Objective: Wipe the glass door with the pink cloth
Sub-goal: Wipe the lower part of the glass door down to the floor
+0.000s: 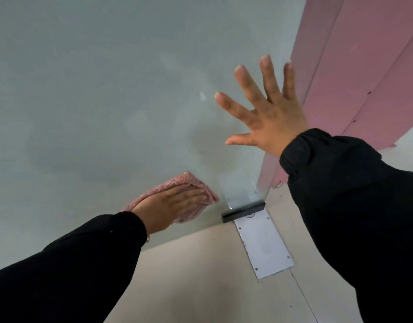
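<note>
The person is bent low at the bottom corner of the glass door [96,101]. The left hand [175,202] lies flat on the folded pink cloth [177,180], fingers straight, pressing it to the pane just above the door's lower edge. The cloth's long side runs the same way as the fingers, pointing toward the black clamp [244,212] at the corner, which is near but not touching. The right hand [266,122] is well apart from the left and higher up, fingers spread wide, holding nothing. It seems to be braced on the glass near the pink wall [364,78]. Almost all the pane lies up and to the left of the cloth, so I'd guess the next stroke sweeps that way, with the left hand doing the work.
</note>
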Demonstrator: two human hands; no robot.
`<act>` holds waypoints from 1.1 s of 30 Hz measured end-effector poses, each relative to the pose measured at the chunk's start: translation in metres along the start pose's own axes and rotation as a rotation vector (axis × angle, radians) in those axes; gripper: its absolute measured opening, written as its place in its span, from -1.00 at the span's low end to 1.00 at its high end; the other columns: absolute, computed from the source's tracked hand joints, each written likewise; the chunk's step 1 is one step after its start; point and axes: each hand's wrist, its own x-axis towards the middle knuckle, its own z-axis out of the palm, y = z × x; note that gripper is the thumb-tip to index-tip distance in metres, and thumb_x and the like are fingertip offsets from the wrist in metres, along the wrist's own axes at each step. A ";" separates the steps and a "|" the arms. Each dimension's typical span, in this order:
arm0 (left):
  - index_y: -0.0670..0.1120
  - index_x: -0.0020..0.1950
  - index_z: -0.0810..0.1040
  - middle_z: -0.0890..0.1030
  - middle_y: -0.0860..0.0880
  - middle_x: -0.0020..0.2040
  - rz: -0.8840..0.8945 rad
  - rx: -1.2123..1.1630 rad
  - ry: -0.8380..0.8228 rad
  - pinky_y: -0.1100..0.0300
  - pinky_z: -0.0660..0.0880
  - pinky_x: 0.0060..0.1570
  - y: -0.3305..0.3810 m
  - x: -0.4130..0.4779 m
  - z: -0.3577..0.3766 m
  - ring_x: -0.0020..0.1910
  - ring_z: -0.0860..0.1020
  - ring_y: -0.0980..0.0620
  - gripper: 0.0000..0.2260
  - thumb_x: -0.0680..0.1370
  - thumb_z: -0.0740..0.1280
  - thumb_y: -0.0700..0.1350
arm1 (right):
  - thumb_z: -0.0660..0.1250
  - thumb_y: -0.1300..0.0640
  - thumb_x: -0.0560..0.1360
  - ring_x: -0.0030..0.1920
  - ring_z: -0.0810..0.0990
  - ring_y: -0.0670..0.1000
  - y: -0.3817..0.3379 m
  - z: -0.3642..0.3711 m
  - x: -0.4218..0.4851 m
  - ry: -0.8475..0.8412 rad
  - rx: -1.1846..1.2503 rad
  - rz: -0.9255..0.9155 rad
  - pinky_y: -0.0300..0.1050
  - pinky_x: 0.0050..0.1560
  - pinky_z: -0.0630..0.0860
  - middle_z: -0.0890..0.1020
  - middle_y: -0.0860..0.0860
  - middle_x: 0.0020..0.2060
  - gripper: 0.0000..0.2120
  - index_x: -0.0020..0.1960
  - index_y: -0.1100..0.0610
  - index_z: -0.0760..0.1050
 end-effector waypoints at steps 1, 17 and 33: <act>-0.17 0.58 0.04 0.09 -0.04 0.58 0.049 0.040 0.003 -0.03 -0.28 0.49 0.000 0.017 0.001 0.55 0.10 -0.02 -0.42 0.55 0.04 -0.13 | 0.20 -0.49 0.34 0.42 -0.55 0.24 0.003 0.005 -0.001 0.006 -0.011 -0.001 0.40 0.33 -0.24 -0.60 -0.01 0.39 0.08 0.48 -0.13 -0.48; -0.19 0.57 -0.18 -0.12 -0.13 0.59 0.211 -0.046 -0.367 0.04 -0.24 0.51 -0.003 0.180 -0.079 0.57 -0.14 -0.08 -0.49 0.69 -0.04 -0.08 | 0.23 -0.28 0.51 0.50 -0.06 0.30 -0.007 -0.021 -0.018 -0.043 0.044 0.006 0.35 0.42 -0.21 -0.19 0.07 0.53 -0.14 0.57 -0.08 -0.22; -0.08 0.16 0.59 0.59 -0.01 0.10 0.153 -0.254 -0.095 0.08 0.35 0.30 -0.009 0.172 -0.086 0.17 0.48 -0.08 -0.72 0.48 0.26 -0.24 | 0.20 0.35 0.54 0.02 0.56 0.00 -0.105 0.016 -0.188 -0.264 1.102 1.468 -0.23 0.17 0.46 0.64 -0.05 -0.05 -0.64 0.27 0.11 0.50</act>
